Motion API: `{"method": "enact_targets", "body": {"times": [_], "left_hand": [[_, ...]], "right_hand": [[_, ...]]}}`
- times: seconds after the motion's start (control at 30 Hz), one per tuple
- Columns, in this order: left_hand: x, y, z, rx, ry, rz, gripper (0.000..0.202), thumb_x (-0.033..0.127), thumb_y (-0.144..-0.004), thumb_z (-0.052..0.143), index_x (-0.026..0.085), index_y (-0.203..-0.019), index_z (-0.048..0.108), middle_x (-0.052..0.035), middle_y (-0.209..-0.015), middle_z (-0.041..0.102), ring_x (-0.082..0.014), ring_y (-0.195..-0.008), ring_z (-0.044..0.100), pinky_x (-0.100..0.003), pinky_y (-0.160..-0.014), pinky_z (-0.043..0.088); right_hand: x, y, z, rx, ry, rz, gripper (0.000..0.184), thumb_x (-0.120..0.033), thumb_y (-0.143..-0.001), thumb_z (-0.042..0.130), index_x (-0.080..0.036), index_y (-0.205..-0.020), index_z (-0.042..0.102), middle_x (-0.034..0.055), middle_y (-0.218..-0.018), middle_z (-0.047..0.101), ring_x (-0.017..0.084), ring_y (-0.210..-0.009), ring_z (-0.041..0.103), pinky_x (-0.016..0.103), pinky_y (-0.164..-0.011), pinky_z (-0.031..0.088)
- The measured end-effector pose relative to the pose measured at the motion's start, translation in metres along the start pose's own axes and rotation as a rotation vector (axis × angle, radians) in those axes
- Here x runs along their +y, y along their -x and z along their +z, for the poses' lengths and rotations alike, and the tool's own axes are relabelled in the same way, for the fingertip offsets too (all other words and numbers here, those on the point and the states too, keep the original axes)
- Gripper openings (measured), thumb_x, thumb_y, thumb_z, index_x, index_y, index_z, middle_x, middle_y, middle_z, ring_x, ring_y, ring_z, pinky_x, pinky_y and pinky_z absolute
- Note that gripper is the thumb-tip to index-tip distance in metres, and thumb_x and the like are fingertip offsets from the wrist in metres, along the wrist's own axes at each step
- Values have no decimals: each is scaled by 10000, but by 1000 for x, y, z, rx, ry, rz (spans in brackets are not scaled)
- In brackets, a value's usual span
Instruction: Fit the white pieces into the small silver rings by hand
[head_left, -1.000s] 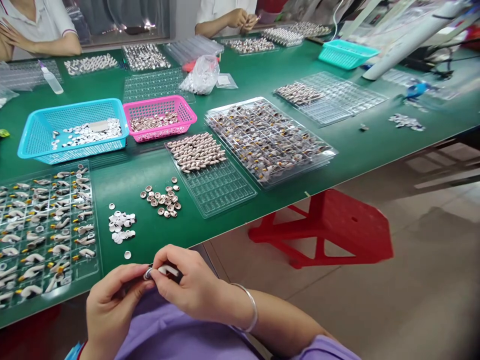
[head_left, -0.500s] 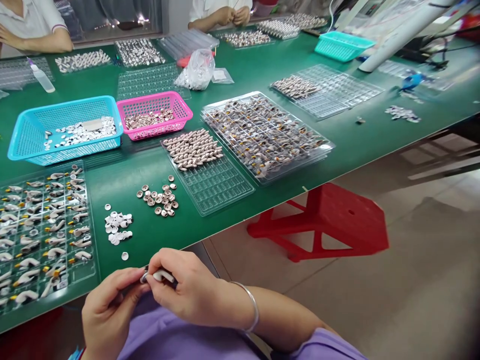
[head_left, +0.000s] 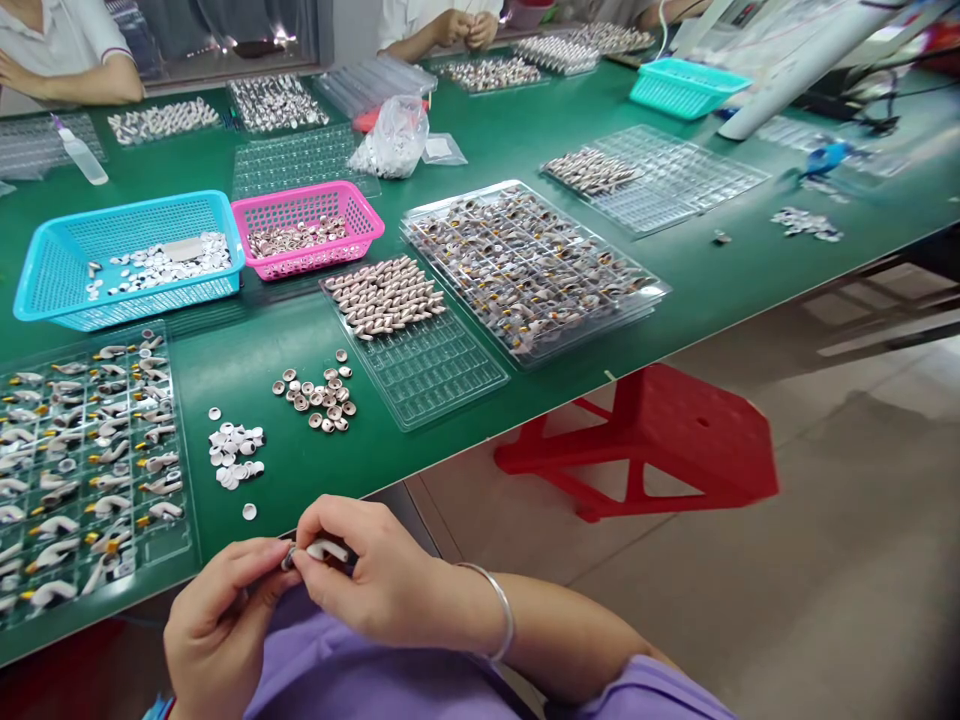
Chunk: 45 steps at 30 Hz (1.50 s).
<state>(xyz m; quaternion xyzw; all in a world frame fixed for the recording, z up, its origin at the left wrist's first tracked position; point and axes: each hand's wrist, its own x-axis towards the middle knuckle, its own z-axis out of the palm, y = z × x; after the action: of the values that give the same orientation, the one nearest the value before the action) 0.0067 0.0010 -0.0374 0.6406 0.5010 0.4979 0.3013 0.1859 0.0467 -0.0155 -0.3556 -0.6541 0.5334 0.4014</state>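
My right hand is closed around a small white earbud shell, just below the green table's near edge. My left hand pinches a tiny round part against the shell's tip; its fingers are pressed together. On the table ahead lie a cluster of small white discs and a cluster of copper-coloured round parts. At the left a clear tray holds rows of white earbud shells.
A blue basket and a pink basket hold small parts. Clear grid trays lie mid-table. A red stool stands under the table edge. Other people's arms rest at the far side.
The view has shifted slightly. My hands stay together on the shell, nearly still.
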Motion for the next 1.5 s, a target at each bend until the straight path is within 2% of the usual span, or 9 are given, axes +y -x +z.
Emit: {"method": "enact_targets", "body": {"times": [0.2,0.33,0.53,0.63,0.8,0.97,1.1,1.23,1.5], "left_hand": [[1,-2,-3,-41,-57,90,292,60,-814,697,254,-1028,738,4,-913,743,-127,-774,715,-192,-706,604],[3,-4,-6,-84,-63,91,311,35,-818,672,255,-1030,730,-1,-864,700,-126,-732,687,-196,-638,587],[10,-12,-6,-93,-56,112,258,58,-819,675,248,-984,734,19,-777,627,-105,-666,627,-167,-576,547],[12,-13,-5,-118,-44,101,229,77,-822,679,243,-969,733,19,-769,632,-104,-648,629,-163,-558,539],[12,-13,-4,-124,-13,37,120,178,-847,696,243,-937,740,14,-744,624,-111,-621,631,-174,-535,536],[18,-17,-2,-116,-39,29,112,242,-830,730,254,-940,744,16,-730,606,-111,-590,626,-171,-495,537],[28,-21,1,-139,-98,48,115,222,-819,736,254,-929,746,21,-717,602,-100,-555,623,-163,-478,539],[35,-23,5,-112,-184,126,92,261,-830,735,237,-918,740,17,-699,606,-102,-555,627,-173,-499,545],[39,-22,7,-81,-264,215,85,271,-849,718,208,-906,728,11,-700,615,-98,-570,625,-167,-515,535]], "right_hand": [[3,-6,-5,-154,-384,355,151,-231,-777,655,-170,-852,540,-75,-638,486,56,-529,401,176,-479,321],[5,-9,-8,-239,-545,473,198,-268,-763,698,-136,-869,595,-54,-647,558,62,-559,507,184,-527,377],[8,-5,-7,-285,-638,563,457,-528,-700,786,-127,-851,624,-33,-683,617,68,-557,581,201,-556,426],[13,0,-2,-279,-724,589,519,-578,-662,803,-129,-830,603,-33,-657,627,67,-525,579,200,-537,445],[25,8,12,-223,-931,574,498,-526,-653,845,-132,-823,592,-41,-640,635,66,-492,588,228,-557,511],[37,11,15,-280,-1097,574,515,-504,-646,870,-124,-870,604,-22,-682,645,108,-575,652,288,-631,560],[45,11,15,-312,-1148,555,520,-495,-621,892,-122,-848,610,-6,-718,652,118,-620,659,290,-662,542],[52,11,19,-364,-1210,567,533,-488,-561,924,-137,-779,586,-23,-677,620,134,-613,655,297,-656,523],[60,12,23,-420,-1221,607,550,-485,-528,934,-159,-766,559,-35,-663,589,116,-599,600,260,-627,451]]}}
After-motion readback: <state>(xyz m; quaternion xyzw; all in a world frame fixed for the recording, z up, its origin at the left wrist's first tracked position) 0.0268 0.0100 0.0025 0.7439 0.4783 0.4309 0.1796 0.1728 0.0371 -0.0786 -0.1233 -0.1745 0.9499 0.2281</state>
